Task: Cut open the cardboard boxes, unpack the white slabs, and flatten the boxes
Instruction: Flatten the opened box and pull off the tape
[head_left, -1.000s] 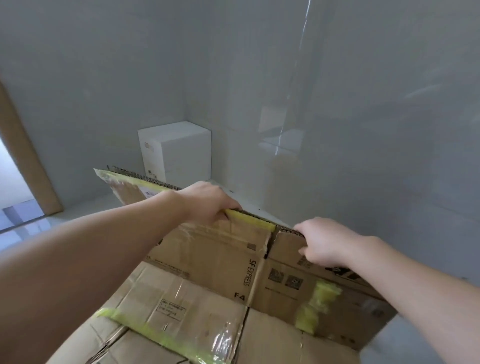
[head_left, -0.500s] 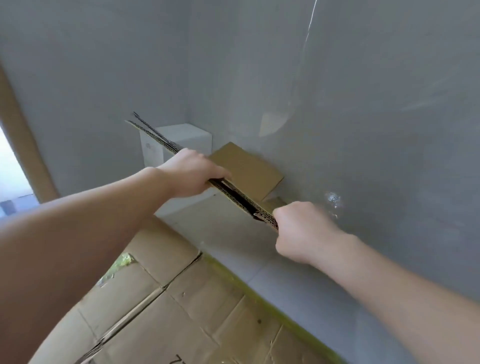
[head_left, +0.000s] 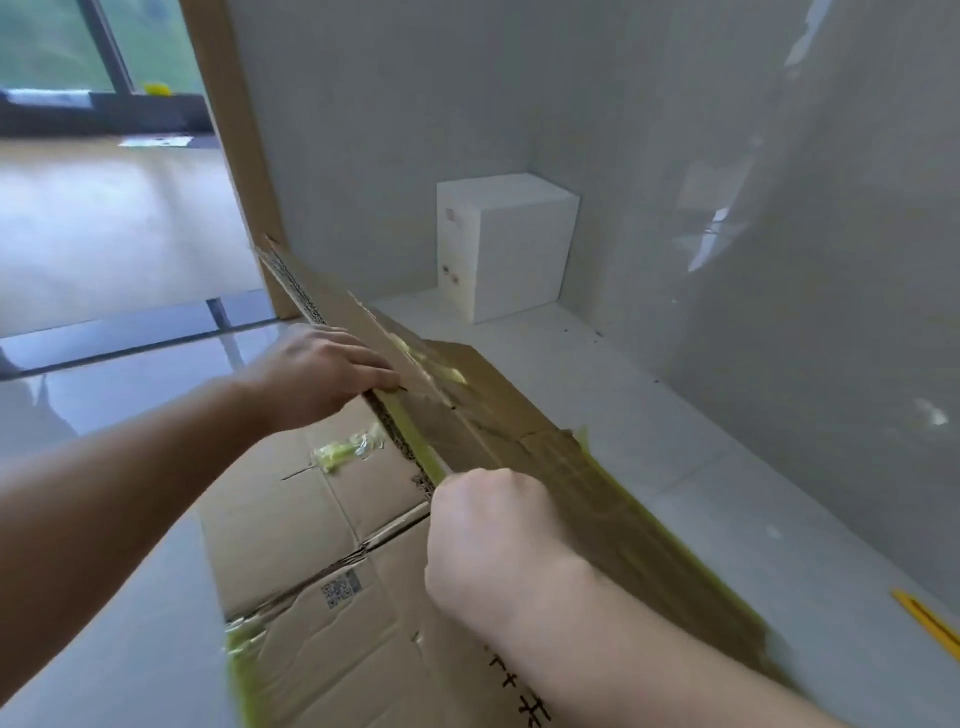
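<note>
The right hand (head_left: 493, 540) hid its own fingers, knuckles curled in a grip on the near edge of one flattened brown corrugated cardboard box (head_left: 498, 415); the left hand (head_left: 317, 371) pinched its far edge. A second flattened cardboard sheet (head_left: 311, 519), green-taped, lay beneath on the glossy floor (head_left: 675, 467). One white rectangular block (head_left: 506, 247) stood far in the corner.

We see both hands on a flattened cardboard box (head_left: 498, 415) held on edge, tilted over more flat cardboard (head_left: 311, 519) on the floor (head_left: 675, 467). Left hand (head_left: 317, 374) holds its upper edge, fingers over the top; right hand (head_left: 493, 540) grips it nearer us. White block (head_left: 514, 249) stands in the corner, yellow strip (head_left: 930, 623) at right
</note>
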